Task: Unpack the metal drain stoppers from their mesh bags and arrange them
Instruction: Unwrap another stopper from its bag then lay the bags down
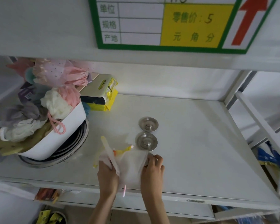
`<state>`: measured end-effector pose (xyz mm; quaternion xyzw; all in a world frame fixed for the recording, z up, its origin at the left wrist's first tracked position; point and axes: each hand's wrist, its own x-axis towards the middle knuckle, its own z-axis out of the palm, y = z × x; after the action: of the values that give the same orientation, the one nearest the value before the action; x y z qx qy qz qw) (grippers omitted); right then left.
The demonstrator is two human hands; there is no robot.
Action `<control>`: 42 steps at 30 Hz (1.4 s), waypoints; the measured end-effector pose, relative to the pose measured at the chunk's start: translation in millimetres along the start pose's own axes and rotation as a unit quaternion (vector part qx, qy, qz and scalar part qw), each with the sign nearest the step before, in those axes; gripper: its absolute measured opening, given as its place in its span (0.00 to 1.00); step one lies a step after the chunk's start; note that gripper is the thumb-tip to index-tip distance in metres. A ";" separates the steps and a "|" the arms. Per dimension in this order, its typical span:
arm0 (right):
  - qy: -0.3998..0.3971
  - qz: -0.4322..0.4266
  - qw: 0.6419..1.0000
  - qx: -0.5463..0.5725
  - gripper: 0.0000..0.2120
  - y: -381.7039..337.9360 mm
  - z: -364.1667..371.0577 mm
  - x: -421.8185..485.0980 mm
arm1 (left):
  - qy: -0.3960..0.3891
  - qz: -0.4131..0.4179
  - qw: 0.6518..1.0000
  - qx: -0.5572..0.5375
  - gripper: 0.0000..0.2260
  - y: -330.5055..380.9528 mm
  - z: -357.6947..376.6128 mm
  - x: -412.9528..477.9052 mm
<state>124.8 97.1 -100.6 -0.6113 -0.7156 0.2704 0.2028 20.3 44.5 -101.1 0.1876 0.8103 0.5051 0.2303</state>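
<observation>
Two round metal drain stoppers lie on the white shelf (192,143), one (148,124) behind the other (146,141), knobs up. Just in front of them I hold a white mesh bag (131,167) with pink edging and a yellow tag. My left hand (107,173) grips the bag's left side. My right hand (153,169) pinches its right edge, where a sliver of a third metal stopper (149,155) shows under the fingers. Most of that stopper is hidden by the mesh and my hand.
A white basin (58,136) heaped with bath sponges and cloths rests on stacked metal pans (81,139) at the left. Yellow packets (103,101) lie behind it. A price sign (168,23) hangs on the shelf above. A shelf upright (252,113) stands at the right.
</observation>
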 end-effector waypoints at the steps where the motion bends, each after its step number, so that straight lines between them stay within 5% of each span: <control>1: -0.003 0.011 1.000 -0.019 0.17 1.8 0.6 0.8 | 0.000 0.006 1.000 0.001 0.10 -0.8 -0.4 2.3; 10: 0.010 -0.003 0.984 -0.175 0.28 2.3 6.5 5.0 | 0.001 0.064 0.998 0.022 0.15 8.3 -0.2 3.7; 21: 0.008 -0.114 0.993 0.041 0.11 -13.6 -78.1 -1.7 | 0.036 0.160 0.984 0.076 0.07 23.8 7.4 -4.5; 25: -0.074 -0.153 0.983 -0.069 0.20 -16.2 -74.4 7.8 | -0.011 0.183 0.982 0.043 0.10 34.4 16.8 -15.3; 28: -0.104 -0.155 0.978 -0.089 0.15 -11.9 -71.6 15.6 | -0.055 0.212 0.976 0.022 0.16 39.9 22.9 -21.1; 33: -0.037 -0.151 0.987 -0.038 0.08 0.2 -79.7 33.2 | -0.066 0.251 0.963 0.071 0.18 46.6 31.3 -16.8; 38: 0.013 -0.145 0.988 0.040 0.08 9.0 -86.9 55.9 | -0.066 0.277 0.955 0.079 0.03 63.5 37.1 -10.2; 42: 0.074 -0.092 0.986 0.117 0.08 25.5 -89.2 88.3 | -0.001 0.292 0.954 0.065 0.10 79.7 40.7 -3.7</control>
<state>184.7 199.2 -51.5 -0.5327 -0.7155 0.2868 0.3493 51.9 105.8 -43.8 0.4309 0.7513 0.4961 0.0606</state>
